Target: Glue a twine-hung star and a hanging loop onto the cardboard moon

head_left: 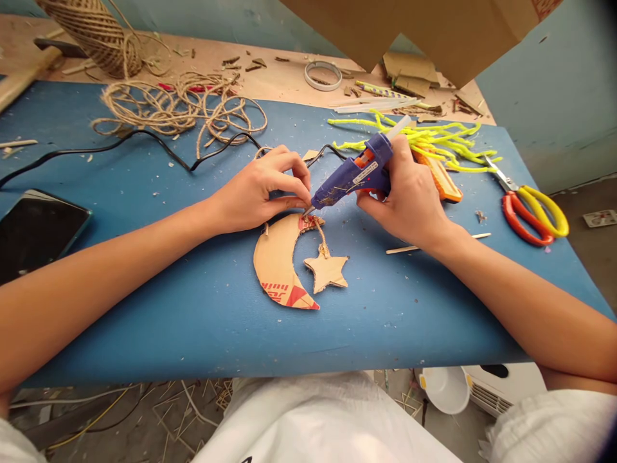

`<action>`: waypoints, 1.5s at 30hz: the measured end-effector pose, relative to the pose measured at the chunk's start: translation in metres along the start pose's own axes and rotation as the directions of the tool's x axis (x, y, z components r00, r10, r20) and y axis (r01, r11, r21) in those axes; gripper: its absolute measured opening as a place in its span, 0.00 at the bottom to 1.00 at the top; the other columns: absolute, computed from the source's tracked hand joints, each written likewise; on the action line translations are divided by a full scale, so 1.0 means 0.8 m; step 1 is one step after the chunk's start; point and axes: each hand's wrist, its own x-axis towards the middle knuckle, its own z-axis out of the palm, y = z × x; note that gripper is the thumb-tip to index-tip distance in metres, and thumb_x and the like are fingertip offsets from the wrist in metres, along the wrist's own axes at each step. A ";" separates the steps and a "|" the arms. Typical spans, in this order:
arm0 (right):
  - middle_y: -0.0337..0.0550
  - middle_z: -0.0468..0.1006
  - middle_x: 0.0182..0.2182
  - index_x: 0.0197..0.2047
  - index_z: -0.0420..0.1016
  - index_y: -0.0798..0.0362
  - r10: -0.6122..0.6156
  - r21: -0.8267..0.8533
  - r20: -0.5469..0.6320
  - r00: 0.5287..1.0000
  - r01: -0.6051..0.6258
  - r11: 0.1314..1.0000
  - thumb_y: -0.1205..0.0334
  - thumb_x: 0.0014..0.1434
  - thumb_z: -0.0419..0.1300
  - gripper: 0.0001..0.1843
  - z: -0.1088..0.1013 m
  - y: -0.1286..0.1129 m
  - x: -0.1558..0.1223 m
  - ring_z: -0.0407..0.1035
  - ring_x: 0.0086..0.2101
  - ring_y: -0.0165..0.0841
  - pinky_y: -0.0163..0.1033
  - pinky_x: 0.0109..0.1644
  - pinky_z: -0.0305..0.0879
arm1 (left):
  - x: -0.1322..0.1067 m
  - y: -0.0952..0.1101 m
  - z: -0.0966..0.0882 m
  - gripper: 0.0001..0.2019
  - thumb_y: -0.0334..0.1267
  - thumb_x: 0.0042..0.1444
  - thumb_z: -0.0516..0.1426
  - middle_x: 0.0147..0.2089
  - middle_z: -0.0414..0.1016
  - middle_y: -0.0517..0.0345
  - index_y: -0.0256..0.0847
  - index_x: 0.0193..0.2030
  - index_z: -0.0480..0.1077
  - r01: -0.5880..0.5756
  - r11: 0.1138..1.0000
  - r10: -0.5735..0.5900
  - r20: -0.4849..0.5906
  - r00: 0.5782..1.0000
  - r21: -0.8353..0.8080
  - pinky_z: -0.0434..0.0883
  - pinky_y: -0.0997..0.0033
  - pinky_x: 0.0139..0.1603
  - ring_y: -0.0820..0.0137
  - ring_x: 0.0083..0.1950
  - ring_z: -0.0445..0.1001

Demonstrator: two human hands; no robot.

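A cardboard crescent moon [278, 265] lies on the blue board [193, 308], with a cardboard star [328, 271] hanging from its upper tip on a short twine piece. My right hand [409, 199] is wrapped round a blue hot glue gun [354, 175], whose nozzle touches the moon's upper tip. My left hand [260, 190] rests at that tip too, thumb and fingers pinched together on the twine end next to the nozzle.
A loose jute twine coil [178, 109] and a spool [99, 32] lie at the back left. A phone [36, 228] sits at the left edge. Yellow pipe cleaners [434, 138], an orange cutter [441, 177], scissors [530, 209], a tape roll [322, 74] and cardboard scraps are at the right and back.
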 end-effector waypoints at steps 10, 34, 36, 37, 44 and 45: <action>0.40 0.83 0.37 0.64 0.65 0.44 0.015 -0.011 0.023 1.000 -0.014 1.000 0.57 0.56 0.66 0.33 -0.006 -0.009 0.003 0.73 0.32 0.44 0.49 0.38 0.64 | 0.000 0.003 -0.002 0.08 0.44 0.76 0.66 0.53 0.88 0.53 0.53 0.44 0.89 0.036 0.999 -0.036 0.015 0.999 0.007 0.76 0.53 0.65 0.58 0.59 0.81; 0.45 0.84 0.41 0.69 0.57 0.53 -0.125 -0.127 0.030 0.992 0.128 0.984 0.61 0.62 0.62 0.35 -0.011 -0.001 0.001 0.75 0.34 0.45 0.48 0.38 0.63 | -0.001 0.002 -0.002 0.09 0.46 0.77 0.66 0.54 0.87 0.54 0.56 0.45 0.89 0.025 0.999 -0.026 0.027 0.999 0.020 0.75 0.52 0.65 0.58 0.57 0.79; 0.42 0.83 0.40 0.69 0.57 0.51 -0.176 -0.129 -0.004 0.984 0.174 0.976 0.60 0.63 0.61 0.33 -0.009 0.004 0.001 0.73 0.33 0.43 0.46 0.38 0.62 | -0.001 0.003 -0.003 0.09 0.46 0.77 0.65 0.54 0.87 0.54 0.57 0.45 0.89 0.032 0.999 -0.033 0.038 0.999 0.035 0.76 0.52 0.65 0.58 0.58 0.80; 0.40 0.82 0.39 0.69 0.56 0.50 -0.197 -0.124 -0.017 0.980 0.194 0.973 0.59 0.64 0.61 0.33 -0.008 0.007 0.001 0.72 0.32 0.42 0.45 0.37 0.61 | -0.001 0.003 -0.003 0.10 0.46 0.78 0.65 0.54 0.87 0.54 0.57 0.45 0.89 0.032 0.999 -0.034 0.041 0.999 0.040 0.76 0.52 0.66 0.58 0.58 0.80; 0.38 0.79 0.38 0.71 0.56 0.51 -0.229 -0.151 -0.035 0.973 0.221 0.964 0.58 0.63 0.62 0.36 -0.003 0.015 0.000 0.72 0.33 0.41 0.43 0.37 0.62 | -0.002 0.001 -0.003 0.09 0.46 0.79 0.64 0.54 0.87 0.53 0.57 0.47 0.88 -0.007 0.999 0.006 0.033 0.999 0.036 0.76 0.50 0.64 0.57 0.58 0.80; 0.38 0.79 0.38 0.71 0.56 0.51 -0.230 -0.160 -0.033 0.973 0.222 0.962 0.59 0.63 0.62 0.36 -0.004 0.015 -0.001 0.72 0.33 0.41 0.43 0.37 0.62 | -0.002 0.000 -0.003 0.10 0.47 0.80 0.64 0.54 0.87 0.54 0.57 0.47 0.88 -0.011 0.999 0.010 0.033 0.999 0.038 0.76 0.50 0.64 0.58 0.58 0.79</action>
